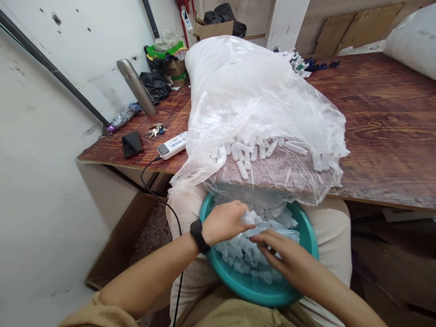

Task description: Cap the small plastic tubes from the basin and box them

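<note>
A teal plastic basin [262,294] rests on my lap, filled with frosted translucent plastic tubes [245,261]. Over its left part, my left hand [228,221] is closed round a small bunch of these tubes [252,218], whose ends show past the fingers. My right hand [281,252] hovers above the tubes on the basin's right side. Its fingers reach towards the left hand, slightly apart, and I see nothing held in them. More tubes [250,154] spill from the mouth of a big clear plastic bag [238,77] on the table, just beyond the basin.
On the wooden table [381,118] stand a metal flask [136,86], keys [156,130], a black phone-like object [132,144] and a white power bank [173,145]. Its black cable [175,213] hangs down across my left arm's side. Another white sack [413,41] lies at far right.
</note>
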Demonstrator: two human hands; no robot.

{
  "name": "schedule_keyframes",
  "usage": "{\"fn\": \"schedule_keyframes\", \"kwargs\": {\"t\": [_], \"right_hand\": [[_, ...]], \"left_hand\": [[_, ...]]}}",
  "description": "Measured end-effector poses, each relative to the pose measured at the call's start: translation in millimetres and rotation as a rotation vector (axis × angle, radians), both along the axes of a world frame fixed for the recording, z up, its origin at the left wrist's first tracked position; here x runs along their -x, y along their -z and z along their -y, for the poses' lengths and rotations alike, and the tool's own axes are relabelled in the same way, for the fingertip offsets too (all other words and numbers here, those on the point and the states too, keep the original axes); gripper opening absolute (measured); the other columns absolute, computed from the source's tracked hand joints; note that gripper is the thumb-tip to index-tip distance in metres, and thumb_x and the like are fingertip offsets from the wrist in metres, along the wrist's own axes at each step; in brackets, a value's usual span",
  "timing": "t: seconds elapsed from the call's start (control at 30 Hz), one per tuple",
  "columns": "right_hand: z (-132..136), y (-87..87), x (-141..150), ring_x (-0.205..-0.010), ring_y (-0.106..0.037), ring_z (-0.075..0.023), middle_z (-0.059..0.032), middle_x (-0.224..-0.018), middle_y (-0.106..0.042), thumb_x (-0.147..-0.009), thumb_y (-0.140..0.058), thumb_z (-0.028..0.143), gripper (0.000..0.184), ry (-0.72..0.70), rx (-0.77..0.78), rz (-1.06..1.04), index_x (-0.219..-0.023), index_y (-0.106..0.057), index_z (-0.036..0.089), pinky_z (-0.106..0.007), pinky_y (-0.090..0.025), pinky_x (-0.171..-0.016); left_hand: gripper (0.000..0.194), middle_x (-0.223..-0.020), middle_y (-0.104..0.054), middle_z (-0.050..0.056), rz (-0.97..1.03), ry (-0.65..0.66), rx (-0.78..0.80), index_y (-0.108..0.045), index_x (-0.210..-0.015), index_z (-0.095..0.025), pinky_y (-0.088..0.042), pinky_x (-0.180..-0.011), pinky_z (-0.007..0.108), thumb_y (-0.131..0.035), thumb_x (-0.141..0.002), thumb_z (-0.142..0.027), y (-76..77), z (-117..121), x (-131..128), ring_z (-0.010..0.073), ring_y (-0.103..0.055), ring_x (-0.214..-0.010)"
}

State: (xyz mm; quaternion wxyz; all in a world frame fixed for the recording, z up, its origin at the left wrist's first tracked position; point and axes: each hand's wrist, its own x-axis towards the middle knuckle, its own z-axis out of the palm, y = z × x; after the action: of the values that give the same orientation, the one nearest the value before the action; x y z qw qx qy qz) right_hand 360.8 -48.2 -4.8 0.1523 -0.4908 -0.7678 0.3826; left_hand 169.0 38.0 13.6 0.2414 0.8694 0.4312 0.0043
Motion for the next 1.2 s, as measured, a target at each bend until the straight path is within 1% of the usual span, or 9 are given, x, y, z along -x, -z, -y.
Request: {"fn": "schedule_keyframes", "kwargs": {"t": [0.1, 0.2, 0.3, 0.37, 0.57, 0.7, 0.83, 1.0, 1.2], "right_hand": [[3.0, 3.0, -16.3, -0.091, -0.071, -0.0230, -0.0085, -0.100, -0.071, -0.090, -0.063, 0.042, 0.026, 0.363, -0.014, -0.326, -0.103, -0.075, 0.023, -0.031, -0.059, -0.075], [11.0, -1.1, -16.4, -0.082, -0.071, -0.0219, -0.0067, -0.094, -0.074, -0.078, -0.077, 0.053, 0.041, 0.634, 0.068, -0.482, -0.105, -0.077, 0.022, -0.030, -0.060, -0.070], [18.9, -11.0, -8.8, -0.081, -0.072, -0.0211, -0.0060, -0.097, -0.077, -0.080, -0.077, 0.055, 0.047, 0.774, 0.201, -0.632, -0.116, -0.075, 0.025, -0.032, -0.061, -0.075], [20.9, -16.1, -4.5, -0.079, -0.072, -0.0213, -0.0065, -0.093, -0.078, -0.077, -0.079, 0.056, 0.045, 0.807, 0.295, -0.730, -0.109, -0.078, 0.024, -0.033, -0.061, -0.076], [16.5, -9.4, 4.5, -0.067, -0.067, -0.0199, -0.0048, -0.076, -0.075, -0.060, -0.089, 0.058, 0.051, 0.719, 0.494, -0.840, -0.095, -0.082, 0.023, -0.036, -0.060, -0.069], [17.5, 1.1, 2.2, -0.067, -0.067, -0.0189, -0.0048, -0.075, -0.074, -0.070, -0.082, 0.060, 0.049, 0.733, 0.453, -0.825, -0.102, -0.081, 0.022, -0.034, -0.060, -0.068], [22.6, -3.1, -6.5, -0.084, -0.070, -0.0214, -0.0093, -0.109, -0.072, -0.082, -0.075, 0.054, 0.039, 0.609, 0.199, -0.633, -0.106, -0.079, 0.025, -0.033, -0.062, -0.073], [32.2, -23.3, -10.3, -0.097, -0.069, -0.0202, -0.0051, -0.106, -0.068, -0.096, -0.062, 0.038, 0.026, 0.361, -0.217, -0.353, -0.119, -0.074, 0.036, -0.027, -0.060, -0.082], [38.4, -26.2, -10.3, -0.098, -0.073, -0.0212, -0.0031, -0.110, -0.072, -0.098, -0.059, 0.040, 0.025, 0.318, -0.334, -0.246, -0.121, -0.071, 0.038, -0.027, -0.061, -0.083]], "left_hand": [[0.033, -0.090, -0.069, 0.000, 0.189, -0.110, 0.081, -0.064, -0.092, -0.020, -0.046, -0.068, 0.025, -0.069, -0.086, -0.051, -11.8, 11.1, 10.1, 0.0174, -0.066, -0.080], [0.030, -0.078, -0.066, -0.004, 0.348, -0.180, 0.195, -0.064, -0.091, -0.020, -0.041, -0.060, 0.023, -0.070, -0.086, -0.049, -19.0, 25.6, 15.3, 0.0142, -0.062, -0.071], [0.026, -0.086, -0.068, -0.002, 0.480, -0.184, 0.162, -0.065, -0.095, -0.020, -0.045, -0.067, 0.023, -0.070, -0.088, -0.044, -20.3, 38.3, 18.7, 0.0141, -0.063, -0.076], [0.023, -0.092, -0.070, 0.001, 0.538, -0.156, 0.107, -0.065, -0.097, -0.019, -0.046, -0.074, 0.024, -0.069, -0.089, -0.040, -19.7, 43.8, 20.8, 0.0149, -0.064, -0.083], [0.016, -0.090, -0.071, 0.001, 0.537, -0.080, 0.059, -0.066, -0.093, -0.019, -0.046, -0.070, 0.023, -0.069, -0.090, -0.034, -22.0, 50.0, 23.0, 0.0146, -0.065, -0.080], [0.019, -0.088, -0.070, 0.000, 0.513, -0.108, 0.056, -0.065, -0.094, -0.019, -0.045, -0.068, 0.023, -0.069, -0.090, -0.037, -22.6, 51.4, 24.0, 0.0146, -0.064, -0.078], [0.021, -0.087, -0.068, 0.001, 0.467, -0.056, -0.011, -0.065, -0.093, -0.019, -0.044, -0.067, 0.024, -0.068, -0.091, -0.040, -16.8, 52.8, 26.4, 0.0150, -0.064, -0.077], [0.018, -0.085, -0.066, 0.001, 0.417, 0.031, -0.137, -0.064, -0.093, -0.019, -0.042, -0.064, 0.026, -0.069, -0.091, -0.036, -11.0, 54.4, 28.2, 0.0159, -0.063, -0.075], [0.021, -0.084, -0.067, 0.002, 0.437, 0.038, -0.156, -0.065, -0.093, -0.018, -0.042, -0.063, 0.026, -0.066, -0.093, -0.038, -19.1, 58.6, 28.5, 0.0155, -0.063, -0.073]]}}
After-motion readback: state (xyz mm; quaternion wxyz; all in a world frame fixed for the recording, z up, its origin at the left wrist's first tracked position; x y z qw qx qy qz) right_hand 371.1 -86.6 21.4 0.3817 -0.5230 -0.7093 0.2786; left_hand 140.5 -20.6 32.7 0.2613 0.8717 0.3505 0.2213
